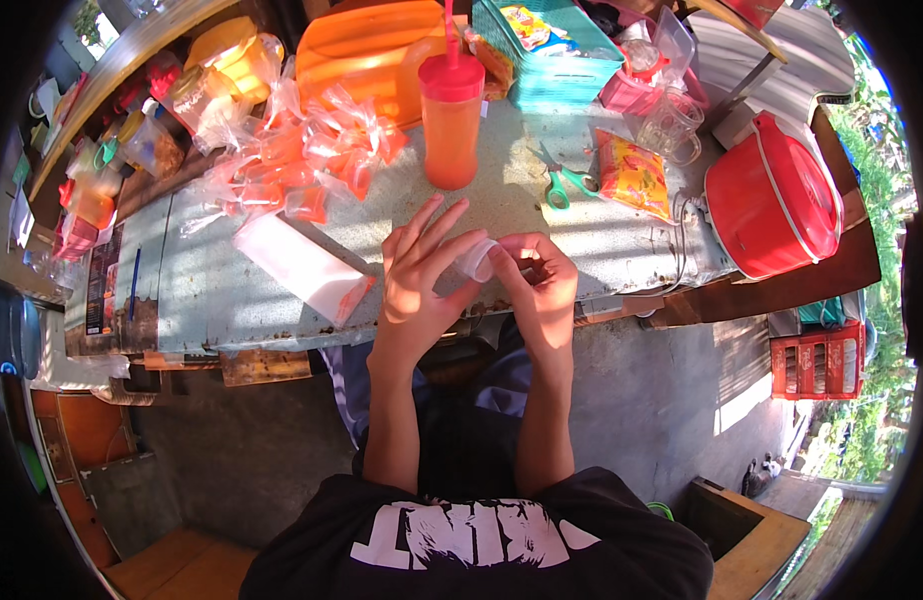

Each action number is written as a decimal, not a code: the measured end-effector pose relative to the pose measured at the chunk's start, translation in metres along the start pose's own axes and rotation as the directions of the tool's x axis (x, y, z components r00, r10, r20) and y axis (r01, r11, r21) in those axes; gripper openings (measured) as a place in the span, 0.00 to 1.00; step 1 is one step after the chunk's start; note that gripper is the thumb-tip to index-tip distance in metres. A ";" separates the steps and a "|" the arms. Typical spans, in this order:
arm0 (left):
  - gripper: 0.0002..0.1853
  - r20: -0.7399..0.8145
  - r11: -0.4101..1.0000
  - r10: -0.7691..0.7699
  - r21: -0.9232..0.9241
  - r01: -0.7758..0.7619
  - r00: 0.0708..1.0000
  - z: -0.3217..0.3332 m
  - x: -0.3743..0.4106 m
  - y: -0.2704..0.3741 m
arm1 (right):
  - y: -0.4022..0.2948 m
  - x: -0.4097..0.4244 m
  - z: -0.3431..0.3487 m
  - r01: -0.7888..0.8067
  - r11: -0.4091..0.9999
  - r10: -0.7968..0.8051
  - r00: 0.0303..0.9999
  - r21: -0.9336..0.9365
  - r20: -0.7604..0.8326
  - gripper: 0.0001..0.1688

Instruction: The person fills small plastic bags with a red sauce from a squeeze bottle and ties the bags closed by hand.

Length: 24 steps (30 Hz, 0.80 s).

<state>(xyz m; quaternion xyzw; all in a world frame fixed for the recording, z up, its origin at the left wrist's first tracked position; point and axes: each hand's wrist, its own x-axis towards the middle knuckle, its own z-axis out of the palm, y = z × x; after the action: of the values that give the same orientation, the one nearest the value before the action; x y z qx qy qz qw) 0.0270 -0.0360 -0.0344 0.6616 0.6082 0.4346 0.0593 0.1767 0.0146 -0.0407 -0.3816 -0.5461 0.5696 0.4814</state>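
Observation:
Between my hands, over the table's front edge, is a small whitish roll (476, 259), perhaps of clear tape or plastic. My left hand (424, 277) holds it between thumb and index finger, the other fingers spread. The fingertips of my right hand (536, 274) pinch at the roll's right side. Beyond my hands stands a tumbler (452, 127) of orange drink with a red lid and straw. Knotted clear plastic bags of orange liquid (289, 161) lie at the left. A white plastic packet (304, 266) lies left of my left hand. Green-handled scissors (563, 180) lie beyond my right hand.
A yellow-red packet (632, 174), a glass mug (670, 126) and a red rice cooker (776, 199) are at the right. An orange plastic container (368, 60) and a teal basket (548, 71) stand at the back. A blue pen (134, 283) lies far left.

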 end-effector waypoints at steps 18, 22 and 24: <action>0.19 -0.115 0.866 -0.355 -0.414 0.280 0.928 -0.011 -0.006 -0.022 | 0.007 0.012 -0.012 0.111 0.964 -0.135 0.987 -0.240 -0.084 0.12; 0.20 -0.113 0.817 -0.384 -0.504 0.280 0.916 -0.024 -0.011 -0.028 | -0.001 0.038 -0.013 0.194 0.980 -0.185 0.973 -0.054 0.134 0.19; 0.20 -0.143 0.805 -0.384 -0.535 0.256 0.912 -0.026 -0.011 -0.029 | -0.012 0.049 -0.017 0.001 0.997 -0.014 0.986 0.080 0.164 0.24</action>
<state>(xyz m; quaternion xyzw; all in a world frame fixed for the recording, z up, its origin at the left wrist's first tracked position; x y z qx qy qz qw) -0.0103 -0.0499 -0.0419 0.4511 0.5789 0.6399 0.2279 0.1831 0.0654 -0.0264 -0.3118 -0.5624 0.6185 0.4517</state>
